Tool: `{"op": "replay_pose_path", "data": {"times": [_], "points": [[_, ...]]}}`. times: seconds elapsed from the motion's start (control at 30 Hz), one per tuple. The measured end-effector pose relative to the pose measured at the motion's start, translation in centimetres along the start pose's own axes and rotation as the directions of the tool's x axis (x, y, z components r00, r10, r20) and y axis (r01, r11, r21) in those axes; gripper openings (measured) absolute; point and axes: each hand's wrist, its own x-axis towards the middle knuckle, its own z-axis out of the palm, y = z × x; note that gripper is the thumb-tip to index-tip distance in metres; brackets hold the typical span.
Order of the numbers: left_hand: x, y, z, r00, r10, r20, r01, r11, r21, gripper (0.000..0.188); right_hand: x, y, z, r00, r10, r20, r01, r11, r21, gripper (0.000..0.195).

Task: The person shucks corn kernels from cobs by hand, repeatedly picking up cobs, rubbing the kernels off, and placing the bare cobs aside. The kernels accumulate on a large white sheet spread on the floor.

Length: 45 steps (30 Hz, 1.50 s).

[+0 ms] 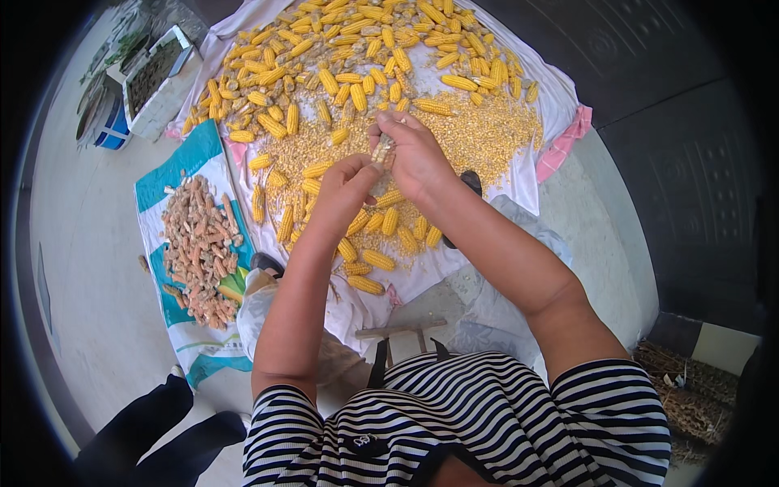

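Between my two hands is a corn cob (383, 151), pale and partly stripped of kernels. My left hand (352, 182) grips its lower end with thumb and fingers. My right hand (415, 146) is closed around the upper part, which its fingers partly hide. Below the hands, loose yellow kernels (487, 131) are strewn over a pale cloth (426, 274). Several whole yellow ears (378, 260) lie close to my feet. Beyond the kernels rises a large heap of dried ears (347, 42).
Bare cobs (201, 249) are piled on a teal and white sack (182, 161) to the left. Farther left stand a white planter box of soil (137, 103) and a bucket (112, 134). A dark panelled surface (694, 152) borders the right. Another person's dark-trousered legs (152, 432) show at lower left.
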Motion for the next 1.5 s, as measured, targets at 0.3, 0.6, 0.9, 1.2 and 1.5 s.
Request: {"op": "replay_pose_path", "data": {"times": [0.3, 0.6, 0.9, 1.2, 1.5], "points": [[0.5, -2.4, -0.2, 1.000, 0.013, -0.025, -0.011, 0.997, 0.081, 0.022, -0.9, 1.8, 0.8, 0.996, -0.072, -0.059, 0.070, 0.996, -0.047, 0.020], [0.6, -0.4, -0.1, 0.959, -0.231, -0.164, 0.123, 0.862, -0.492, 0.026, 0.1, 0.4, 0.1, 0.986, -0.146, 0.075, 0.132, 0.978, 0.162, 0.018], [1.1, -0.6, -1.6, 0.980, -0.178, -0.092, 0.115, 0.875, -0.470, 0.023, 0.5, -0.8, 0.3, 0.985, -0.141, 0.102, 0.145, 0.989, -0.027, 0.023], [2.0, -0.1, -3.9, 0.955, -0.079, -0.287, -0.167, 0.657, -0.735, 0.019, 0.0, -1.1, -0.1, 0.984, 0.071, 0.165, -0.015, 0.948, -0.318, 0.032], [1.4, -0.3, -3.2, 0.981, -0.088, -0.174, -0.026, 0.825, -0.564, 0.013, -0.3, 0.1, 0.2, 0.991, 0.036, 0.125, 0.003, 0.953, -0.302, 0.030]]}}
